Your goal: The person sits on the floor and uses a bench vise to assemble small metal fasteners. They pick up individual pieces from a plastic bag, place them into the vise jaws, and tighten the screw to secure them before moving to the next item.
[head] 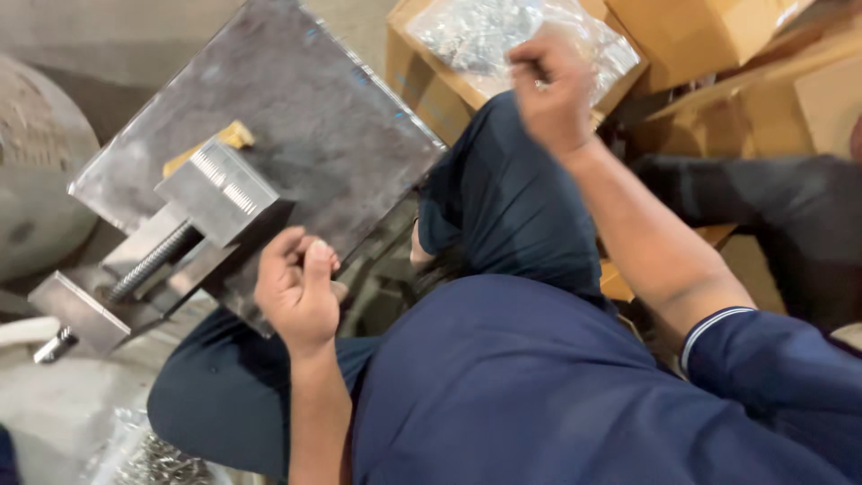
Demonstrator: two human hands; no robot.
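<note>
Left hand [301, 292]: fingers curled shut at the near edge of the steel plate [305, 117], seemingly steadying it on the lap.
Vise [171, 247]: fixed on the plate, screw toward the left, a yellow piece [224, 139] behind its jaw.
Right hand [552, 90]: fingers pinched together over the clear bag of small metal parts [503, 31] in a cardboard box [431, 85]; contents of the pinch cannot be told.
</note>
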